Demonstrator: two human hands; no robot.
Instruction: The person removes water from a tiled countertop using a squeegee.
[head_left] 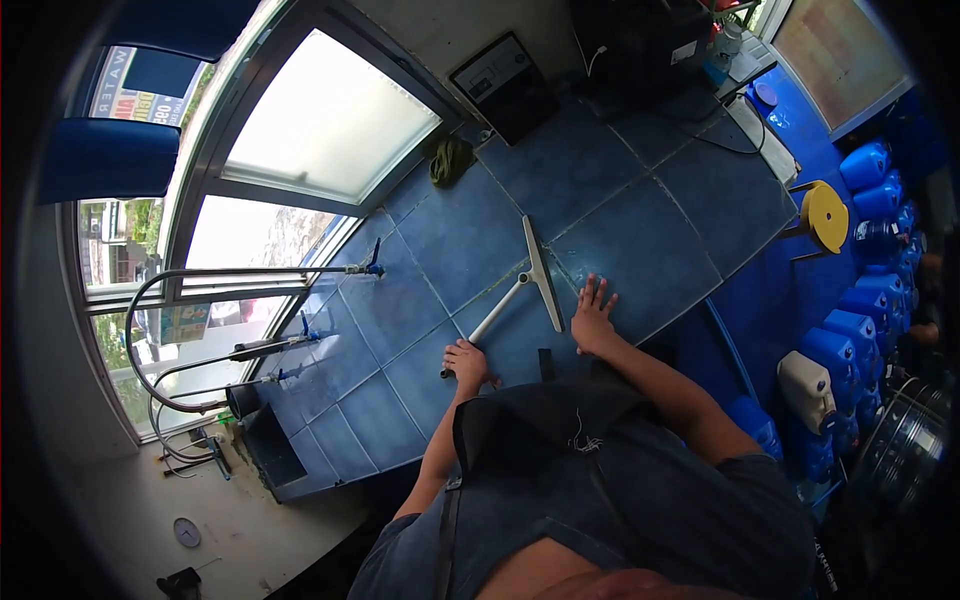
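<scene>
A white squeegee (pixel 541 274) lies on a blue tiled counter (pixel 470 240), with its blade far from me and its handle running back towards my body. My left hand (pixel 466 363) is closed around the near end of the handle. My right hand (pixel 593 314) rests flat on the tiles just right of the blade, fingers spread, holding nothing. A small dark object (pixel 545 363) lies on the tiles between my two hands. My dark blue clothing fills the bottom of the view.
Metal pipes with blue taps (pixel 372 268) reach over the counter's left side below a large window (pixel 325 120). A green cloth (pixel 450 158) and a black device (pixel 505 85) sit at the far end. A yellow stool (pixel 826 215) and several blue jugs (pixel 858 320) stand on the right.
</scene>
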